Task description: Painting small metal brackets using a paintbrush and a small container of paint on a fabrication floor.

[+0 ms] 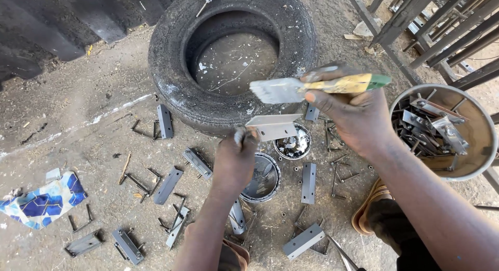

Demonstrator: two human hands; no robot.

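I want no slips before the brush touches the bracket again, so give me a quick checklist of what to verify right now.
1. Left hand grips the metal bracket: ok.
2. Right hand grips the paintbrush: ok.
3. Bristles loaded with grey paint: ok.
4. Brush above the bracket, apart from it: ok.
5. Open paint tin below within reach: ok.
6. Paint level in the tin: cannot tell.

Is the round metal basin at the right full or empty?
Partly full. The basin holds a heap of grey metal brackets that covers about its left half; bare inner wall shows on the right.
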